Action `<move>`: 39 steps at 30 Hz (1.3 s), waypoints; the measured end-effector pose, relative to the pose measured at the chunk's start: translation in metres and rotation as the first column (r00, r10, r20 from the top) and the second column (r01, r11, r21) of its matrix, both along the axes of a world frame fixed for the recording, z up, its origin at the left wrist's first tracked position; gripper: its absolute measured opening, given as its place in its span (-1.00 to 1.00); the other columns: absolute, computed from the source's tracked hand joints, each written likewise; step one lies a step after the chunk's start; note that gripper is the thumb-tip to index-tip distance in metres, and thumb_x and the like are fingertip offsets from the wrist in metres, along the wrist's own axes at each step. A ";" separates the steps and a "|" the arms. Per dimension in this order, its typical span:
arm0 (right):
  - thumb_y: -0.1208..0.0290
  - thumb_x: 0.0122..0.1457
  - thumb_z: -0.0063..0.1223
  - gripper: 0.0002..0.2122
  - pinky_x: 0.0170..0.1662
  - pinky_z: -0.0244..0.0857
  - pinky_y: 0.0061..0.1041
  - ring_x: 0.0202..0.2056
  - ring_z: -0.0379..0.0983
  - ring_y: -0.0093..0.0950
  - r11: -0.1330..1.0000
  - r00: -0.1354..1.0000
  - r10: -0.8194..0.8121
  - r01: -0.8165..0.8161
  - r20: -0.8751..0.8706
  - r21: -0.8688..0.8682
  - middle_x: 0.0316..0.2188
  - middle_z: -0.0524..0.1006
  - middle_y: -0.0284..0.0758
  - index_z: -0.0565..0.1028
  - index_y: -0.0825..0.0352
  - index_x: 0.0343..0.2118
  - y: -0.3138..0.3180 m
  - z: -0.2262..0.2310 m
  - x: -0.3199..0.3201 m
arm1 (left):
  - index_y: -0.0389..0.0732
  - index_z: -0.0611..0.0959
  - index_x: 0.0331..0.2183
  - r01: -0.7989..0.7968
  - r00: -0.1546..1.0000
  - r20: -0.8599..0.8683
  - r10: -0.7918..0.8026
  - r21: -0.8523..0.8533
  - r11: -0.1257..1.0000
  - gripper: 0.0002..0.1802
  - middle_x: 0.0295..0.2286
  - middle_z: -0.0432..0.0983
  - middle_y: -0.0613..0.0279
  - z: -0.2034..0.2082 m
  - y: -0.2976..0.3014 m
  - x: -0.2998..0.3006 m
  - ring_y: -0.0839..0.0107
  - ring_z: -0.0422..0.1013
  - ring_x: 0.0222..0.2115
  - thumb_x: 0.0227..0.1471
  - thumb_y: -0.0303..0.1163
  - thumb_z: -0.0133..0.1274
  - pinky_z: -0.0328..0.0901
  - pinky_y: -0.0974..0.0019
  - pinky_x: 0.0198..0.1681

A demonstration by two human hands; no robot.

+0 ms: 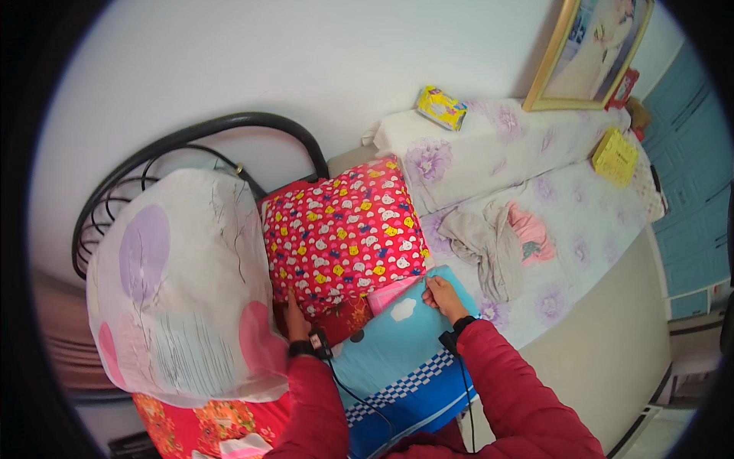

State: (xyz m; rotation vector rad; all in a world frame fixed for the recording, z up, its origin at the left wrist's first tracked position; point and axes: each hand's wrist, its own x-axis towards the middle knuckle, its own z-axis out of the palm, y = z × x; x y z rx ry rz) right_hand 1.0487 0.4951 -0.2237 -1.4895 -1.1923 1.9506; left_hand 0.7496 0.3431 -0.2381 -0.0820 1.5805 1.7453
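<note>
A red pillow (344, 233) printed with small animal faces and hearts leans toward the black bed frame. My left hand (296, 317) is at its lower left corner; one digit points up along the cover, and the remaining fingers are mostly hidden. At the lower right corner, my right hand (441, 297) is closed, its fingertips pinching the pillow's edge just above blue fabric. That blue bedding (382, 344), with a white cloud and a checked band, lies below both hands. Between them show a red flowered cloth (340, 325) and a pink piece (394, 293).
A big, rounded bundle in a pale cover (183, 291) stands left, before the curved black headboard (252, 118). On the right, a purple-flowered cover (535, 298) carries crumpled grey clothing (489, 249). Yellow packs (442, 107) and a gold picture frame (535, 96) sit farther back.
</note>
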 end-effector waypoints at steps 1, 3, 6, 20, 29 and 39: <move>0.22 -0.01 -0.27 -0.77 -0.69 0.08 -0.71 -0.71 0.22 -0.63 0.999 0.999 -0.033 0.033 -0.013 0.020 -0.68 0.34 -0.37 0.26 0.32 -0.48 0.001 0.005 -0.001 | -0.32 0.19 -0.15 0.044 0.960 -0.273 -0.067 -0.088 0.995 -0.39 -0.21 0.19 0.17 0.000 0.003 0.000 0.41 0.20 -0.26 -0.20 -0.14 -0.10 0.16 0.39 -0.27; 0.22 -0.04 -0.21 -0.73 -0.63 0.12 -0.71 -0.62 0.26 -0.62 0.979 0.991 -0.126 0.131 -0.046 0.158 -0.56 0.36 -0.36 0.23 0.32 -0.35 0.005 0.015 -0.008 | -0.30 0.19 -0.14 -0.004 0.968 -0.251 -0.022 -0.104 0.995 -0.42 -0.21 0.19 0.18 0.002 0.010 0.002 0.41 0.19 -0.26 -0.21 -0.22 -0.07 0.15 0.40 -0.26; 0.25 -0.10 -0.11 -0.58 -0.46 0.15 -0.64 -0.45 0.26 -0.57 0.915 0.986 -0.140 0.163 -0.088 0.369 -0.40 0.34 -0.29 0.15 0.37 -0.21 0.014 0.027 -0.034 | -0.32 0.28 -0.20 -0.002 0.967 -0.255 0.002 -0.002 1.000 -0.51 -0.23 0.21 0.13 0.009 0.012 0.007 0.37 0.19 -0.25 -0.21 -0.27 -0.06 0.10 0.40 -0.20; 0.38 -0.14 -0.07 -0.76 -0.59 0.18 -0.55 -0.62 0.32 -0.45 0.833 0.926 -0.224 0.019 0.305 0.553 -0.61 0.40 -0.20 0.33 0.47 -0.46 0.047 -0.004 -0.045 | -0.21 0.43 -0.62 0.062 0.973 -0.208 -0.096 -0.163 0.985 -0.91 -0.72 0.23 0.40 -0.002 -0.025 0.037 0.61 0.13 -0.74 -0.29 -0.41 -0.05 0.13 0.57 -0.64; 0.40 -0.09 -0.17 -0.75 -0.44 0.19 -0.59 -0.47 0.33 -0.53 0.945 0.981 -0.039 -0.026 0.189 0.327 -0.46 0.40 -0.26 0.31 0.45 -0.35 0.046 0.005 -0.040 | -0.19 -0.03 -0.07 0.252 0.965 -0.011 -0.260 0.296 0.921 -0.34 -0.23 0.08 0.03 -0.001 -0.015 0.041 0.32 0.13 -0.26 -0.16 -0.21 -0.11 0.23 0.31 -0.33; 0.46 -0.16 -0.12 -0.73 -0.45 0.20 -0.61 -0.48 0.32 -0.53 0.963 0.996 -0.061 0.042 0.065 0.267 -0.45 0.39 -0.26 0.30 0.45 -0.35 0.036 0.035 -0.059 | -0.11 0.26 -0.24 -0.158 0.904 0.426 -0.014 0.365 0.917 -0.67 -0.26 0.19 0.21 -0.003 0.004 0.025 0.24 0.19 -0.28 -0.16 -0.38 -0.18 0.21 0.17 -0.29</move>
